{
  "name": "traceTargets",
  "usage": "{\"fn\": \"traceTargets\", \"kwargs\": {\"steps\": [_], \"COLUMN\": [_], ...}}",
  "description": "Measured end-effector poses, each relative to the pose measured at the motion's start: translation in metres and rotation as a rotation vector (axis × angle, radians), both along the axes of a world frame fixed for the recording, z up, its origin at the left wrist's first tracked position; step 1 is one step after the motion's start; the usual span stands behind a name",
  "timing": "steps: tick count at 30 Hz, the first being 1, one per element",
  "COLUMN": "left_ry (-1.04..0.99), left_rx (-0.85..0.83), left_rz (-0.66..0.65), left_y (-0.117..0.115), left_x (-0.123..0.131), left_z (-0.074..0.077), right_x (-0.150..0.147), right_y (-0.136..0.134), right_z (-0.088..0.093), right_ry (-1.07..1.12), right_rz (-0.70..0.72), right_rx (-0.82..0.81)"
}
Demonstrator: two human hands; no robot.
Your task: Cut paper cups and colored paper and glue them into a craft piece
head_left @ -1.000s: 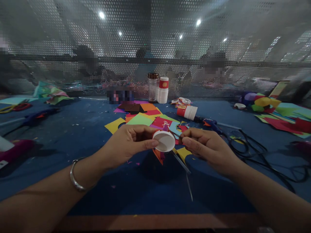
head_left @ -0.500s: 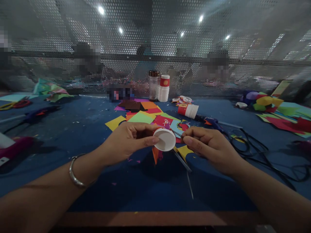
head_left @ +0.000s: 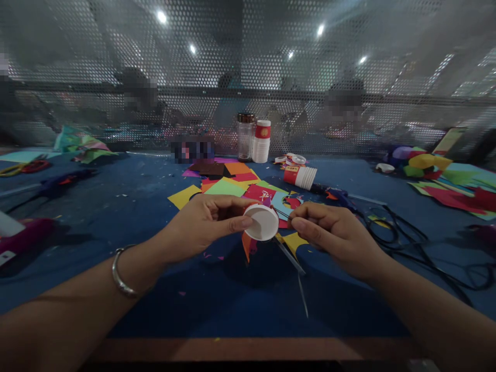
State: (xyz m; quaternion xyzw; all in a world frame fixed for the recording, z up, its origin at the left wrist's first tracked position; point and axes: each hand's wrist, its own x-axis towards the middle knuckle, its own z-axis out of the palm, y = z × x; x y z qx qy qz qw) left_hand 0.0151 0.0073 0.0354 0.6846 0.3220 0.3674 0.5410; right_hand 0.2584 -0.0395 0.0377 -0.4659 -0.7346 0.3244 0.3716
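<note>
Pinched between the thumb and fingers of my left hand (head_left: 209,219) is a paper cup (head_left: 263,223), held above the table with its white round end facing me. Coloured paper shows around it, including an orange pointed piece (head_left: 247,245) hanging below. My right hand (head_left: 335,230) is closed on thin dark tweezers (head_left: 283,213), whose tips reach the cup's upper right edge. Whether the tips grip anything is too small to tell. Just beyond the hands lie coloured paper sheets (head_left: 222,187).
Behind the sheets stand a clear jar (head_left: 245,139) and stacked paper cups (head_left: 261,149); another stack (head_left: 300,177) lies sideways. Glue guns rest at left (head_left: 64,182) and right (head_left: 335,195), the right one near looped black cables (head_left: 414,243). A perforated metal screen (head_left: 248,67) closes the back.
The cup has shifted very slightly left and turned a little in my left hand. A bit of purple now shows above its rim. The right hand stays nearly still.
</note>
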Motion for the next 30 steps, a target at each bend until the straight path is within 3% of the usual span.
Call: {"fn": "traceTargets", "kwargs": {"steps": [12,22,30], "left_ry": [-0.037,-0.002,0.047], "left_rx": [-0.069,-0.085,-0.069], "left_rz": [-0.001,-0.002,-0.058], "left_y": [0.000,-0.004,-0.008], "left_x": [0.000,0.005,0.008], "left_z": [-0.002,-0.001,-0.008], "right_x": [0.000,-0.005,-0.012], "right_y": [0.002,0.005,0.003], "right_z": [-0.001,-0.008,-0.006], "right_ry": [0.045,0.384,0.425], "right_rz": [-0.023,-0.066,-0.059], "right_rx": [-0.021,-0.225,-0.186]}}
